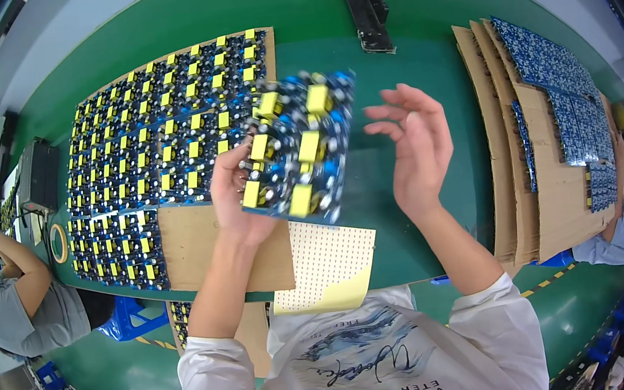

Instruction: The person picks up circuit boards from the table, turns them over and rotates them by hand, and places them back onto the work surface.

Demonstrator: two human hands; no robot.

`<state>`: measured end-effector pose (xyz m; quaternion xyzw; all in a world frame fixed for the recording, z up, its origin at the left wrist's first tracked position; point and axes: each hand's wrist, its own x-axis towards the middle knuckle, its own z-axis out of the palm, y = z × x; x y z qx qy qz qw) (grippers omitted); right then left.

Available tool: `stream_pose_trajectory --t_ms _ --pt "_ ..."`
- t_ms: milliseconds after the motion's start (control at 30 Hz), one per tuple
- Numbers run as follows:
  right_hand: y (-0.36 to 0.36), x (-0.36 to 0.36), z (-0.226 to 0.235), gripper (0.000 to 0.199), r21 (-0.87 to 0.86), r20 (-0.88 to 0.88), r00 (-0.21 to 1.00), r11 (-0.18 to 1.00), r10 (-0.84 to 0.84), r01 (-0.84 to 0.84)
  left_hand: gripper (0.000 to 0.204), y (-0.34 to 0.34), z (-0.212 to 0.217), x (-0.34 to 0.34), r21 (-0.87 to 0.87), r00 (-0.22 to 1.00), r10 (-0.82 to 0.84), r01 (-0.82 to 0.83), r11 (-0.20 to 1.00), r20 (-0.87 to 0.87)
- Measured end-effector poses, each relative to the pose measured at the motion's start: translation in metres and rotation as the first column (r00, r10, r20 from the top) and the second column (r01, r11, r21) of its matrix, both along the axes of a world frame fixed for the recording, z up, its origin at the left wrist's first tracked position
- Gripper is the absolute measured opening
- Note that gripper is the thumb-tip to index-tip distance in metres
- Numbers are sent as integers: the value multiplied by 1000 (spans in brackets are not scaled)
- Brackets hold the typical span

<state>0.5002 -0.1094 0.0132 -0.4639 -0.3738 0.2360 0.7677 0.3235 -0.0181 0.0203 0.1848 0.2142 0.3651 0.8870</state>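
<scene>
Head view: left hand (233, 197) grips circuit board (297, 146), tilted, above green tabletop (419, 182). Right hand (417, 149) spread wide just beside board, not touching. Cardboard (201, 244) beneath.

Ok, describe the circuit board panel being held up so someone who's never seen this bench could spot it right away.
Start at the green table and the big cardboard sheet on its left side, covered in rows of boards with yellow parts. Just right of that sheet, the left hand holds one blue circuit board panel up. It alone is lifted and tilted off the table, while the right hand is open beside it.
</scene>
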Motion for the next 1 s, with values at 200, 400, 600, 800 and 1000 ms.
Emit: stream_pose_trajectory --t_ms 200,400,600,800,1000 --pt "-24 -1 50 40 343 159 956 894 247 -288 37 -1 -8 5 -54 984 -154 159 986 87" --pt "-61 -29 107 39 368 470 770 697 432 -615 39 5 -11 9 -83 987 -108 118 990 116" --pt "-67 -33 119 37 393 520 782 717 343 -576 39 -2 -13 5 -100 987 -76 90 991 139" --pt "-77 -36 123 36 436 567 784 716 253 -546 34 -4 -14 5 -69 993 -106 110 992 60" --pt "-84 -37 130 34 490 584 797 717 153 -496 35 -8 -3 9 -57 992 -124 126 990 36"
